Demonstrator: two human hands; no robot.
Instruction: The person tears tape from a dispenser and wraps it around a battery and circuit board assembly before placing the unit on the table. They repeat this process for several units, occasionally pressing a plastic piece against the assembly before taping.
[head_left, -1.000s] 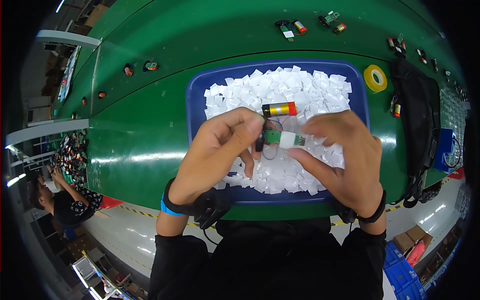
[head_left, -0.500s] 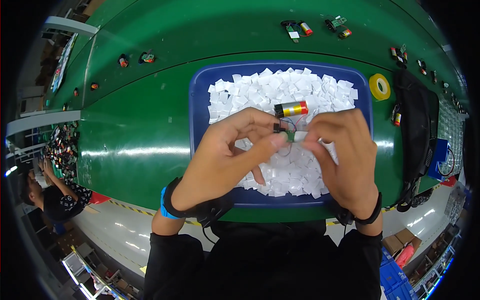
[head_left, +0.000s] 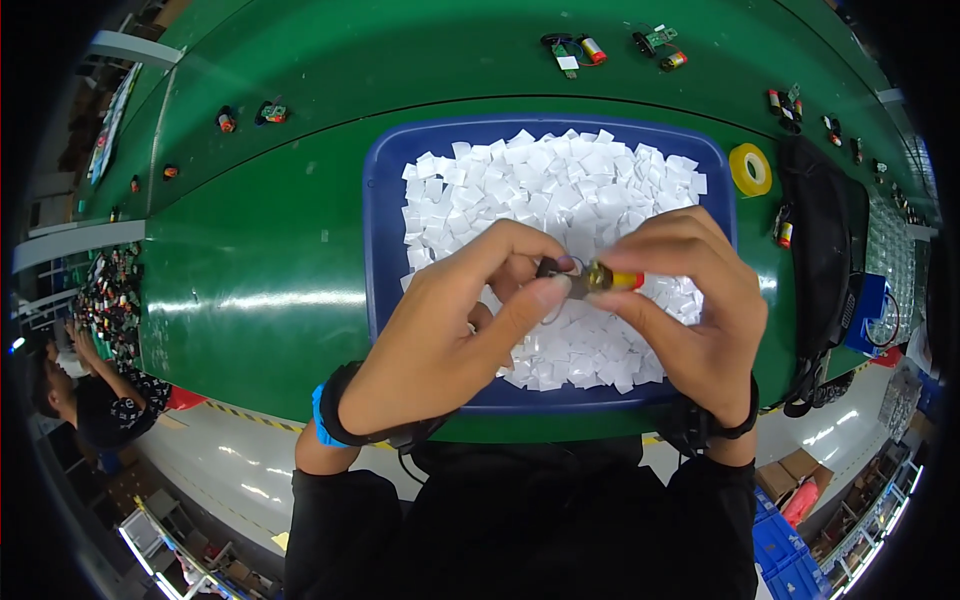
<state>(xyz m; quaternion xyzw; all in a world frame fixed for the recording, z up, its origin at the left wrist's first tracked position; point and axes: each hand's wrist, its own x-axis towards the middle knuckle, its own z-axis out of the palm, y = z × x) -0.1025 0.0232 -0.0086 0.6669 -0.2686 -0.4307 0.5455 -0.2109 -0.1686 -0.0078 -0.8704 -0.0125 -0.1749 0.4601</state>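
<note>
Above the blue tray (head_left: 372, 235) full of small white square pieces (head_left: 540, 185), my two hands meet over one wired part. Between its thumb and fingers, my left hand (head_left: 445, 325) pinches a small circuit board (head_left: 577, 286) with thin wires, mostly covered by the fingertips. My right hand (head_left: 700, 300) grips a cylindrical battery (head_left: 627, 281) with a yellow body and red end, close beside the board. A thin wire loops below the left fingertips. Motion blur hides how board and battery touch.
Similar battery-and-board assemblies (head_left: 568, 55) lie along the far green table (head_left: 250, 240). To the right are a yellow tape roll (head_left: 750, 170), a black bag (head_left: 822, 240) and a blue box (head_left: 868, 312). At far left, a person (head_left: 105, 395) sits by a heap of parts (head_left: 108, 305).
My right hand has gone from the white piece at the board to the battery. The battery, earlier lying beyond my fingers, is now turned and brought down beside the board.
</note>
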